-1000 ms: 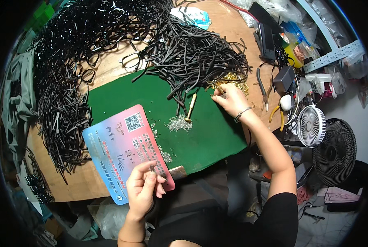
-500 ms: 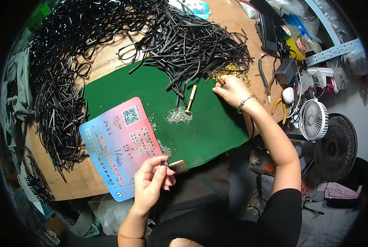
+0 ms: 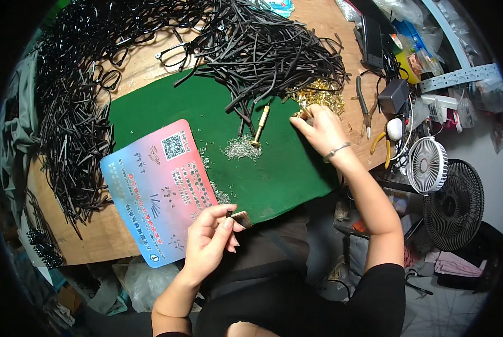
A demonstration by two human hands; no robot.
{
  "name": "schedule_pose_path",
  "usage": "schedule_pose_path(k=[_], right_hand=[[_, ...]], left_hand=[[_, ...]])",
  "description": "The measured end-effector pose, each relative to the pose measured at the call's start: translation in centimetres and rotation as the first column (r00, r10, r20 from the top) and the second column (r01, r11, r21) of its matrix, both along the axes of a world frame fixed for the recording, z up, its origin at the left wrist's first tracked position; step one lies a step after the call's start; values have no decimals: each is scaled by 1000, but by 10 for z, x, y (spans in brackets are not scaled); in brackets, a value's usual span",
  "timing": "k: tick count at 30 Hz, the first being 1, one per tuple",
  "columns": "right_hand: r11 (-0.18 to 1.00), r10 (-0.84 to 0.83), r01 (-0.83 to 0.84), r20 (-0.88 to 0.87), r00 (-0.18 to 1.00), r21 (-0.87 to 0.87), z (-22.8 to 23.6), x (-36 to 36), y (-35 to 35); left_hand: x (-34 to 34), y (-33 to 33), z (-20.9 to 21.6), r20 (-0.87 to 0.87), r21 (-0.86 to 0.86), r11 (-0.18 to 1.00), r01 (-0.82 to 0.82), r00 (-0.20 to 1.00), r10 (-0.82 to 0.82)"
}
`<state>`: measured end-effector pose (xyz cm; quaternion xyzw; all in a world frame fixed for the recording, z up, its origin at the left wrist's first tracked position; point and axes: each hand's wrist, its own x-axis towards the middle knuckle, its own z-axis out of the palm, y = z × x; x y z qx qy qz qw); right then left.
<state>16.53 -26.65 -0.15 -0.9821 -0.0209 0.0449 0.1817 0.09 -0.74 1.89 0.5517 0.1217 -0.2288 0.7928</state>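
Observation:
My left hand (image 3: 206, 244) is closed at the table's near edge, pinching a short black piece (image 3: 228, 214) that looks like the end of a glasses temple. Just beside its fingertips, a textured metal block (image 3: 242, 219) sits at the edge of the green mat (image 3: 279, 185). My right hand (image 3: 325, 132) reaches to the mat's far right, fingers drawn together at the pile of small gold metal parts (image 3: 325, 92). Gold shows at its fingertips, though the exact piece is partly hidden. A brass screwdriver (image 3: 261, 123) lies with its wide end on a heap of tiny silver screws (image 3: 241, 147).
Black glasses temples (image 3: 268, 56) are heaped at the back, with black frames (image 3: 116, 53) to the left. A pink and blue printed sheet (image 3: 156, 191) covers the mat's left part. Pliers (image 3: 365, 109), yellow-handled cutters (image 3: 381, 149) and a white fan (image 3: 427, 164) are on the right.
My right fingers have gone slightly deeper toward the gold parts. The left hand keeps hold of the black piece, and the whole view has shifted a little.

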Motion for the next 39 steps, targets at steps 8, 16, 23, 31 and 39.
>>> schedule_pose_path(k=[8,16,23,31,39], right_hand=[[971,-27,17,38,999,239,-4,-11,4],[771,189,85,-354,916,631,38,-45,31],[565,595,-161,-264,759,809,65,-69,61],[380,817,-425,-83,570,822,52,-70,78],[282,881,-154,-192,433,947,35,-62,81]], left_hand=[[-6,6,1,5,-9,998,-55,998,55],[6,1,9,-67,-35,993,113,991,-115],[0,17,21,-246,-276,950,147,945,-217],[-5,22,28,-235,-226,949,220,933,-272],[1,22,14,-219,-408,887,218,919,-327]])
